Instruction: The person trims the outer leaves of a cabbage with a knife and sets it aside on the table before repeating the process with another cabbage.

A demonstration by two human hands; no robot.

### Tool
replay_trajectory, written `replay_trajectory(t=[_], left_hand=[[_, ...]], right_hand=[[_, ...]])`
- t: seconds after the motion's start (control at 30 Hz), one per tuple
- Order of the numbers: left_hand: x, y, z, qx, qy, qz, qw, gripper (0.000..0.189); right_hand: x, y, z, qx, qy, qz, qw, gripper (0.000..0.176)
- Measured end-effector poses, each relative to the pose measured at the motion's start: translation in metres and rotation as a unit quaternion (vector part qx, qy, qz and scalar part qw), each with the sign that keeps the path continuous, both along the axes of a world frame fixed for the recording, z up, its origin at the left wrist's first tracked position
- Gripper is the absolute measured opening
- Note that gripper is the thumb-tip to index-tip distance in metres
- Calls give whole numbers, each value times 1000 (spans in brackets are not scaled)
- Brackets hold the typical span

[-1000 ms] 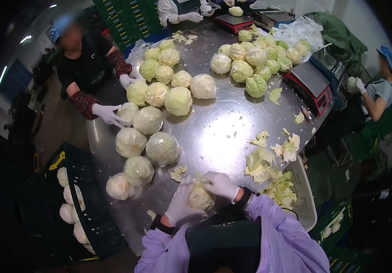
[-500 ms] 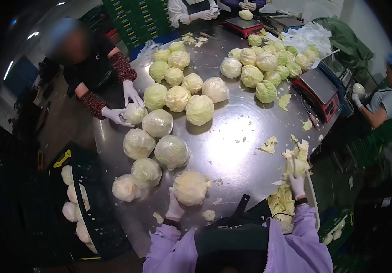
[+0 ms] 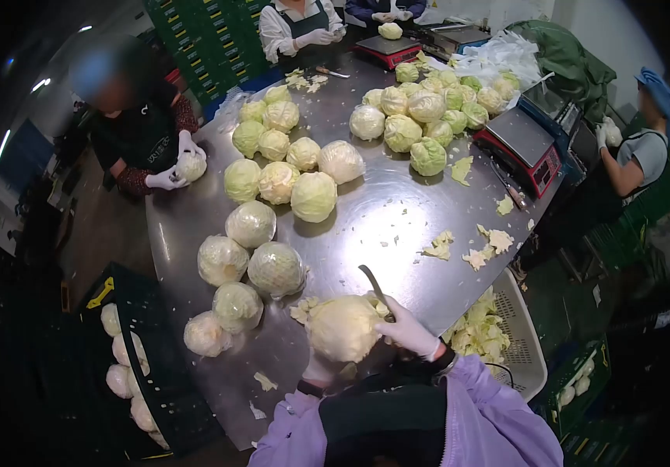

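A pale cabbage [image 3: 344,328] is at the near edge of the metal table [image 3: 381,233], with leaf scraps at its upper left. My left hand [image 3: 321,367], in a white glove, is under its lower left side, mostly hidden by the cabbage. My right hand [image 3: 411,331], also gloved, is closed around a knife [image 3: 374,285] at the cabbage's right side, the curved dark blade pointing up and left. Wrapped cabbages [image 3: 276,270] sit to the left of it.
Unwrapped cabbages [image 3: 314,197] lie farther back. A red scale [image 3: 518,152] and another knife [image 3: 511,187] are at the right. A white basket [image 3: 533,350] holds leaves beside the table. A dark crate [image 3: 156,366] stands left. Several co-workers surround the table.
My right hand has moved left from the basket side to the cabbage, with the knife now clearly visible. The leaves it had been near lie on the table and in the basket. The view has shifted.
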State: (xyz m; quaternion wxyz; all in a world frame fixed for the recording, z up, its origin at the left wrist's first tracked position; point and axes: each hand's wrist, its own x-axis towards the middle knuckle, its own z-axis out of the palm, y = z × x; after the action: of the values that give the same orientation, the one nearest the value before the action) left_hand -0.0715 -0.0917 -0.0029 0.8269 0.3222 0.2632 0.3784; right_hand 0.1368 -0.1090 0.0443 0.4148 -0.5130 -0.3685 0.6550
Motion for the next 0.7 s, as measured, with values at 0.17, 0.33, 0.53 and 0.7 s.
replay_trajectory(t=[0.17, 0.33, 0.53, 0.7], left_hand=[[-12, -7, -23, 238, 248, -76, 936, 63], [-7, 9, 9, 89, -80, -108, 987, 69], [-23, 32, 63, 112, -61, -3, 992, 77], [0, 48, 101, 213, 77, 151, 962, 79]], right_hand=[[15, 12, -14, -2, 118, -113, 986, 33], [44, 10, -8, 219, -355, -33, 908, 53], [18, -8, 21, 56, 55, 31, 996, 69], [5, -12, -15, -38, 125, 9, 991, 70]])
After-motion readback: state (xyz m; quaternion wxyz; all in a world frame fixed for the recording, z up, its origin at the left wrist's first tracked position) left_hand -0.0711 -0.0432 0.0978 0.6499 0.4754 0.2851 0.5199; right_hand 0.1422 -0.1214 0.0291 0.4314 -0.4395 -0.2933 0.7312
